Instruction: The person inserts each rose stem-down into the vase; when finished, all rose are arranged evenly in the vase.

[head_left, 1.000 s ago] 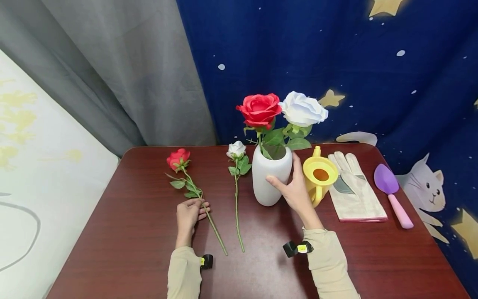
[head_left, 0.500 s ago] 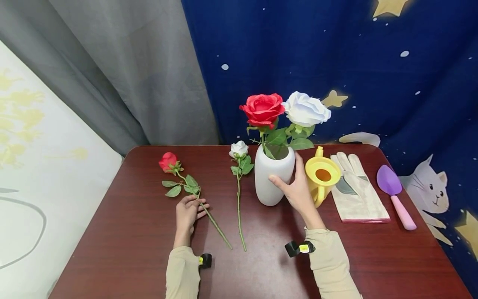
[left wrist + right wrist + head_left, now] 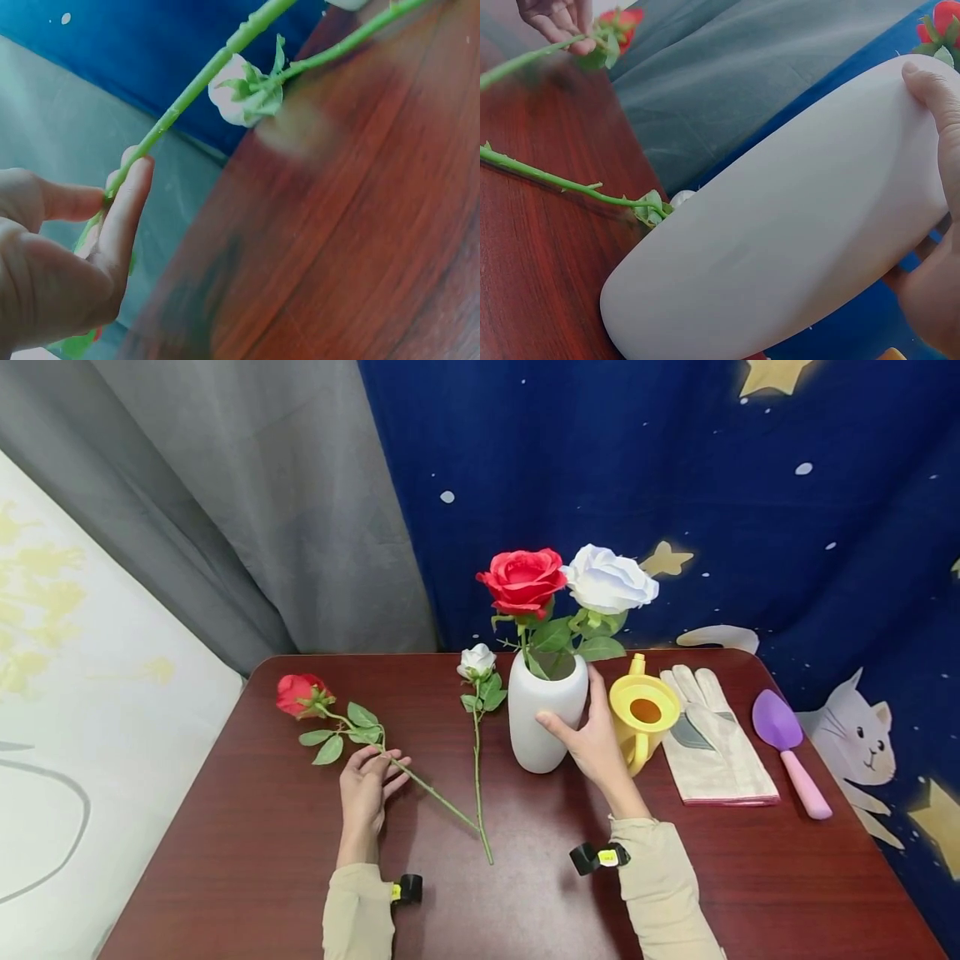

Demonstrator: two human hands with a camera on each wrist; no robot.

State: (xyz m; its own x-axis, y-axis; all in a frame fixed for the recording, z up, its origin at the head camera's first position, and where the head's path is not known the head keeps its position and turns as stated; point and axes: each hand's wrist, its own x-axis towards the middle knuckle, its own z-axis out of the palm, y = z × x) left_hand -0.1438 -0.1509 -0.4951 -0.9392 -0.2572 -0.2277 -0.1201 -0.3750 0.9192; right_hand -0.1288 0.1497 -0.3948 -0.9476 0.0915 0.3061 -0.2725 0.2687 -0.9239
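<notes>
My left hand pinches the green stem of a small red rose between thumb and fingers. The bloom points to the far left, and the stem slants down to the right, its end overlapping another stem in the head view. My right hand grips the white vase from its right side, thumb across the front. A large red rose and a large white rose stand in the vase. Between the hands a small white rose lies on the table.
Right of the vase stands a yellow watering can. Beyond it lie a pair of cream gloves and a purple trowel with a pink handle. Curtains hang behind the brown table.
The small red rose has swung left, its bloom moving left and slightly nearer while its stem end shifted right. My left hand has moved slightly left. The right hand stays on the vase.
</notes>
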